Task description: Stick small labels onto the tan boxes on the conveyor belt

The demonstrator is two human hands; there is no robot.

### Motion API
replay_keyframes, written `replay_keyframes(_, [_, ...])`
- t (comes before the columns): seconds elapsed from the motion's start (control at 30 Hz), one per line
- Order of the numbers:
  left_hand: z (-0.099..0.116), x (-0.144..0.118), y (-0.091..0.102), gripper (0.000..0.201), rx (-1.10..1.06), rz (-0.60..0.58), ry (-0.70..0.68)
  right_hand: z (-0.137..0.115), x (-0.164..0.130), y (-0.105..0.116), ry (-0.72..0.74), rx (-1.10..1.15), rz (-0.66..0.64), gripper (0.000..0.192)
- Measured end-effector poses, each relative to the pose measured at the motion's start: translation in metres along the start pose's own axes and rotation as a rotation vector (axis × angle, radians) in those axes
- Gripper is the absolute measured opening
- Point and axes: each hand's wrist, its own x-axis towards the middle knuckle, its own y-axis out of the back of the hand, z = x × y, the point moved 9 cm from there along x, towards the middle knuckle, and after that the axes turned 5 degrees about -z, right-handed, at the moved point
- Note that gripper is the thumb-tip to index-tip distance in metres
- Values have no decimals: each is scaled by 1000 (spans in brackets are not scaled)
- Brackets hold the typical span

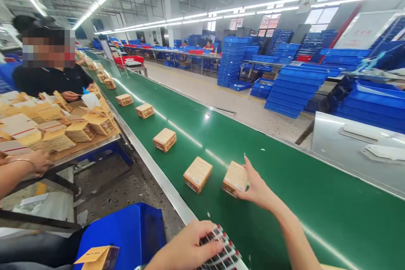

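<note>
On the green conveyor belt, my right hand has its thumb and fingers around the right side of a small tan cardboard box. Just left of it sits another closed box, with no hand on it. At the bottom middle, my left hand is curled over the edge of a white grid-like holder with dark cells and red tips; its exact kind is unclear. This holder lies over the belt's near metal edge, and its lower part is cut off by the frame.
More boxes stand in a line up the belt. At left, a person in black sits behind a table heaped with open boxes; another person's hand reaches in. A blue crate holds an open box. Blue crates are stacked across the aisle.
</note>
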Motion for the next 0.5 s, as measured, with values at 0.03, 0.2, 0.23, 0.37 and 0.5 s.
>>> replay_keyframes(0.03, [-3,2,-5,39,37,-13,-34,4,-2,-3,18,-14,-28,121])
replay_keyframes(0.2, [-42,40,-39,41,192,-175,-100,30,-66,-9,125,29,-137,106])
replay_keyframes(0.23, [-48,47,-43,42,209,-180,-80,37,-80,-7,116,62,-155,102])
replay_keyframes(0.37, [-18,49,-60,32,223,-249,-197,55,-117,20,-45,281,9,92])
replay_keyframes(0.5, [10,40,-60,25,270,-301,-189,62,-142,39,-276,606,353,58])
